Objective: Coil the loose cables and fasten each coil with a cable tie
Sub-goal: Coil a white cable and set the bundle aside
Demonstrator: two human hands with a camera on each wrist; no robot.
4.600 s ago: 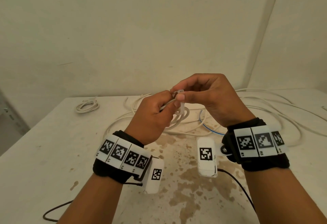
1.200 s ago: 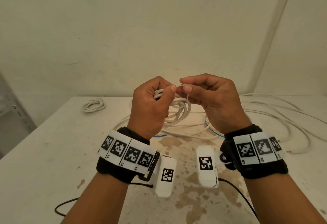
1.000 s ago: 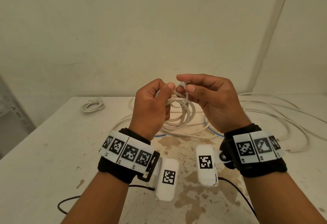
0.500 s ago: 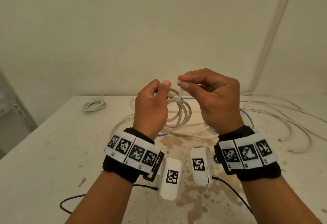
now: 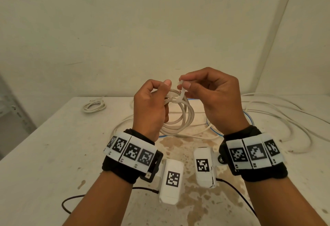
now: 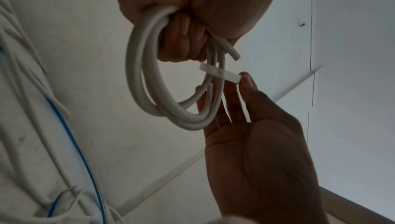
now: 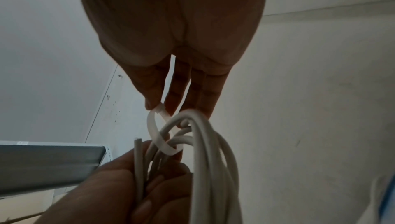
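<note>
Round white cable coil [image 5: 180, 113] in left hand [image 5: 150, 108], flat translucent tie [image 5: 182, 92] looped around.

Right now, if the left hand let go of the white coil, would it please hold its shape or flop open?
The white coil would probably spring looser: the cable tie sits as a slack loop, not cinched. The cable looks fairly stiff, keeping round loops below the left hand. A cut end pokes free and might slip out.
</note>
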